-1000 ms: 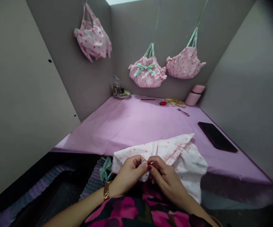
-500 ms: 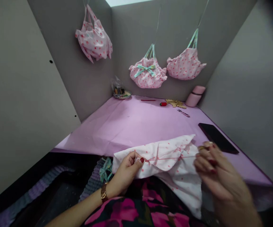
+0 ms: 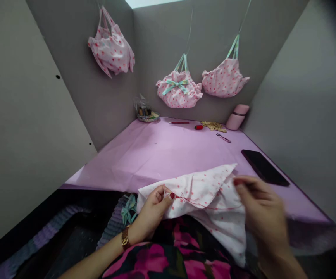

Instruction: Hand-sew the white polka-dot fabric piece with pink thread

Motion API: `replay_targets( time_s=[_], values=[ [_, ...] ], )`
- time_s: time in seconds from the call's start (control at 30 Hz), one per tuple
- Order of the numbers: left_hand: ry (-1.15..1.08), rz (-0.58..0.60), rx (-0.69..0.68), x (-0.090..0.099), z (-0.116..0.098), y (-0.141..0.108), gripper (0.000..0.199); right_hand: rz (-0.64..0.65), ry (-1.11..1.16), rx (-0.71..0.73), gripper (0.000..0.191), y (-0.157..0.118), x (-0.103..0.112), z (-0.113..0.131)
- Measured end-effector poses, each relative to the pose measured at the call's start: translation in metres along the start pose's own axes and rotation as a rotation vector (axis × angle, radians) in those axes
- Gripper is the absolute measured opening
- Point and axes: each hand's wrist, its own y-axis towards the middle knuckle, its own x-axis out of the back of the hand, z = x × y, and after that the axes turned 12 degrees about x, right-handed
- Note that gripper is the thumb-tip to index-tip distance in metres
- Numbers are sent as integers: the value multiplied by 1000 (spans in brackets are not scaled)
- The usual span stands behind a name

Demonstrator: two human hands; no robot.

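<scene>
The cloth drapes over the counter edge, probably light, limp and best pinched beside the thread, where the left hand clamps it between its fingers. Blur hides whether the right hand's fingers meet.

At six o'clock, a dark garment bears bold magenta-pink blooms with muted green patches among the black. A gold-coloured linked band circles the wrist of the left hand, toward seven o'clock. Glossy deep-red varnish coats its thumbnail; the right hand, near four o'clock and blurred, shows red varnish too.
</scene>
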Motion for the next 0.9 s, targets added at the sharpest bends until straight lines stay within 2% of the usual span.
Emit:
replay_targets(
  time_s=[0.1, 0.17, 0.3, 0.37, 0.5, 0.63, 0.7, 0.77, 0.83, 0.9],
  values=[
    [-9, 2, 11, 0, -1, 0, 27, 306, 2, 75, 14, 4, -33, 13],
    [-6, 11, 11, 0, -1, -1, 27, 440, -18, 124, 16, 0, -47, 17],
    [2, 20, 0, -1, -2, -1, 27, 583, -38, 131, 16, -10, -57, 20],
    [-2, 23, 7, 0, -2, -2, 26, 595, -11, 133, 19, -11, -55, 21],
    [3, 23, 35, 1, -1, -2, 28, 490, 81, 93, 21, -9, -48, 26],
    [41, 23, 41, 3, 1, 0, 29, 354, 251, -73, 18, -9, -42, 21],
    [50, 26, 32, 4, 2, 0, 28, 169, 385, -150, 15, -7, -35, 14],
    [51, 25, 21, 5, 2, 0, 28, -75, 489, -208, 15, -1, -24, 6],
    [48, 30, 21, 4, 1, 0, 27, -302, 521, -236, 18, 7, -10, -1],
    [48, 43, 28, 3, 0, -1, 26, -467, 497, -223, 17, 16, 4, -4]
  ],
)
